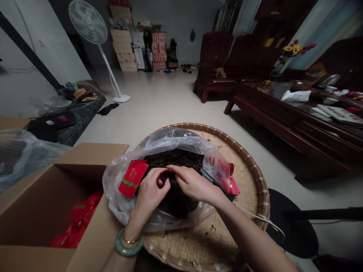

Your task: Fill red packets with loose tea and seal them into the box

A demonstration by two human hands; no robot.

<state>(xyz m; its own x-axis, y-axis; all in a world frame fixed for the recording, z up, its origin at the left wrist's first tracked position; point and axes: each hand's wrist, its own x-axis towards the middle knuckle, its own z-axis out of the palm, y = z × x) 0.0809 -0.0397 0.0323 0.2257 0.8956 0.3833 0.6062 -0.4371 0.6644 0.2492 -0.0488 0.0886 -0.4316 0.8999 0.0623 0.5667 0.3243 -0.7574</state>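
Dark dried tea leaves (176,155) lie beneath the left hand (154,187) and right hand (191,183), frame centre; red packets (132,175) lie nearer the left. Fingers curled; grip state cannot be determined.

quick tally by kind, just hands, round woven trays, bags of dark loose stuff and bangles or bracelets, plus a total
Left hand and right hand: 2
Woven tray: 1
Plastic bag of dark loose stuff: 1
Green bangle and gold bracelet: 2
Total: 6

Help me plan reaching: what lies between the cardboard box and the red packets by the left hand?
The plastic bag's edge, seen in the head view.
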